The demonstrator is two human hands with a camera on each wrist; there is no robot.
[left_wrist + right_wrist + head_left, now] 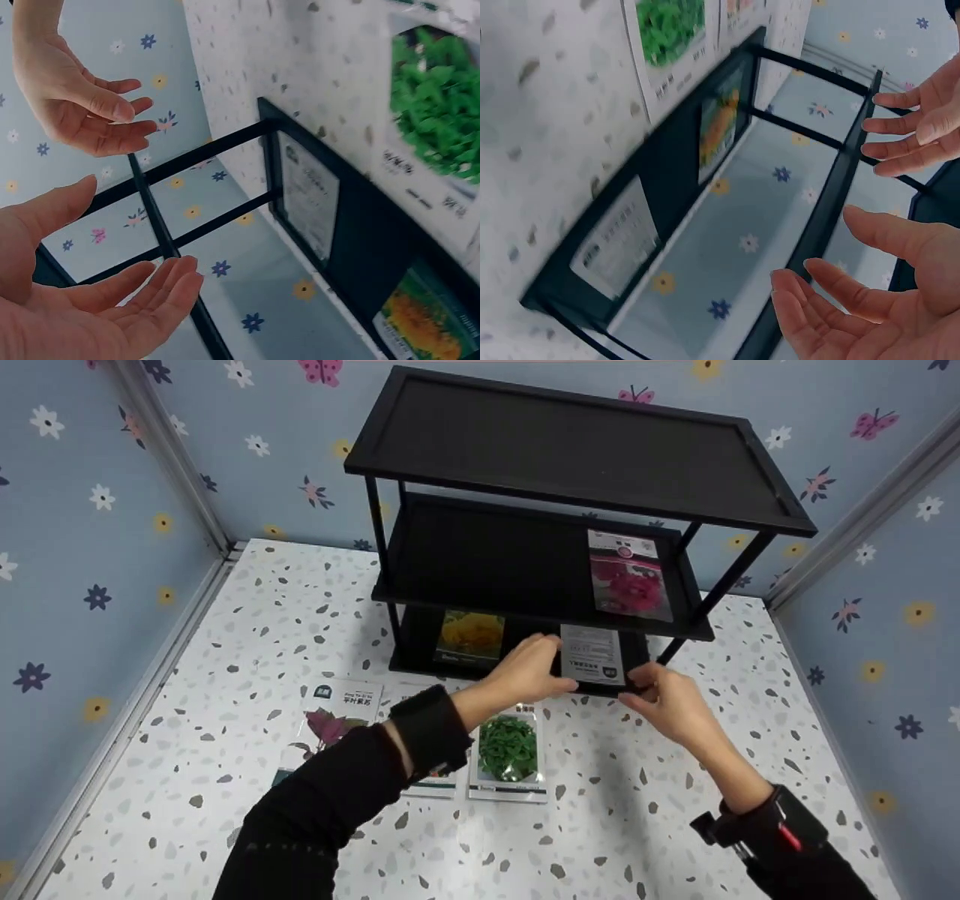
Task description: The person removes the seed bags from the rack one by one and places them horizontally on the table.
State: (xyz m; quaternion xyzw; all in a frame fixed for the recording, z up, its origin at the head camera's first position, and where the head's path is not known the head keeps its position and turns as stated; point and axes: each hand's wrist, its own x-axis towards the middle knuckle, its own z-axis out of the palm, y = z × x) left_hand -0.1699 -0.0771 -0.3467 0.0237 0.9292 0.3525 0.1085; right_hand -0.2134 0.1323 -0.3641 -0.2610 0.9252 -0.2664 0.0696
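Both arms reach forward over the speckled white terrazzo table (225,607) toward the bottom tier of the black three-tier metal shelf rack (570,457), which stands near the table's far edge. The left hand (525,671) and the right hand (667,701) flank a white seed packet lying printed-text side up (592,654) at the front right of the bottom shelf; in the wrist views the fingers (161,281) of both hands are straight and loosely spread, palms facing each other, holding nothing, though from the head view it cannot be told whether fingertips touch the packet's edges. On the same bottom shelf, toward its left, lies a packet showing yellow flowers (471,637). The middle shelf carries a packet with pink flowers (628,577) at its right end; the top shelf shows only its black surface. On the table just in front of the rack lie a packet picturing green leaves (510,750) and, to its left, a packet picturing purple leaves (334,720), with another packet between them mostly hidden under the left forearm.
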